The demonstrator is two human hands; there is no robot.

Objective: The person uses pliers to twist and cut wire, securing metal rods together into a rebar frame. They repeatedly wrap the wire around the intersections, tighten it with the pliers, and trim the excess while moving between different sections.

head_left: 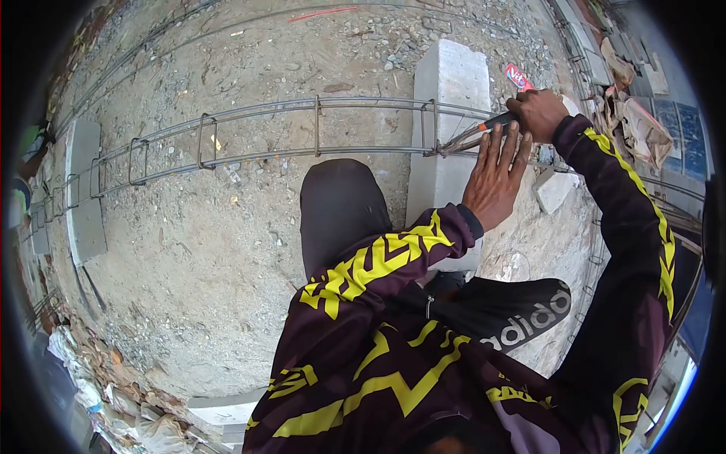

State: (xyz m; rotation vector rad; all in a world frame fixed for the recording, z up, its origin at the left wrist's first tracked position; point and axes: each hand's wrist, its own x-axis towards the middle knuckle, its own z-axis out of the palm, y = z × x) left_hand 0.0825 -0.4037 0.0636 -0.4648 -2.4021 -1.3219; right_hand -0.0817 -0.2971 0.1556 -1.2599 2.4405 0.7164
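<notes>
"Scanning from the left edge of my head feed, I get one concrete block [85, 144] under the far end of the rebar cage [370, 150]."

"How many stirrups [317, 129] can you count from there?"

"Four clear ones between that block and the next, one of them at the near block. Beyond the far block they crowd together, and I can't count them."

"And moving right?"

"One raised knee in dark trousers [344, 200], just below the cage. Then the second concrete block [454, 72], with the cage lying across it."

"Where's the hand tool?"

"One hand tool [501, 120], black and orange at the handle, sits over the right side of that block. Its metal end reaches the lower bar beside the fourth stirrup; whether it bites on anything, I can't tell."

"Both hands?"

"Two in my view. The left hand [493, 185] is flat, fingers extended and slightly parted, back towards me, just below the tool. It grasps nothing that I can see, and contact is unclear. The right hand [538, 113] is curled firmly round the handle."

"Anything beside it?"

"One red packet [517, 76] just past the knuckles, and one broken concrete chunk [554, 191] lower right."
</notes>
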